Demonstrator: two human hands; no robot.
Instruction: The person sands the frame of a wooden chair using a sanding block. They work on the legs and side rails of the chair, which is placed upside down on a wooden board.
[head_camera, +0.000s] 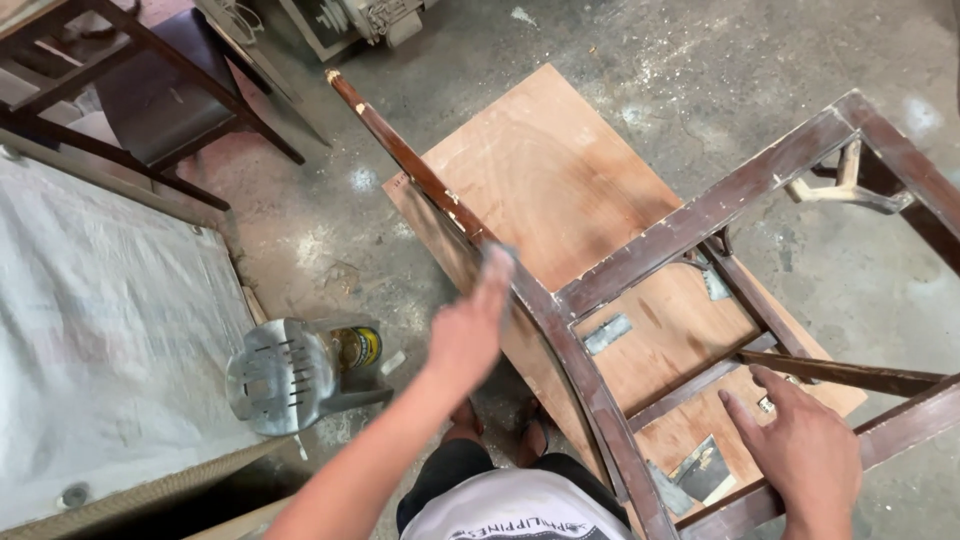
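Both hands are on the brown chair frame (640, 260), which lies tipped over a plywood board (540, 170) on the floor. Left hand (468, 335), blurry, presses a small grey pad (497, 255) on the long leg, rubbing off old paint, while right hand (805, 450) lies flat and open on a lower rail. I think more rubbing along that leg should follow.

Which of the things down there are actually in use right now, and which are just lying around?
In use:
- left hand, pressing a small grey pad on the dark chair frame
- right hand, resting on the frame's lower rail
- plywood board under the frame

Lying about:
- metal scoop and can
- grey scraps on the board
- second chair
- white tarp
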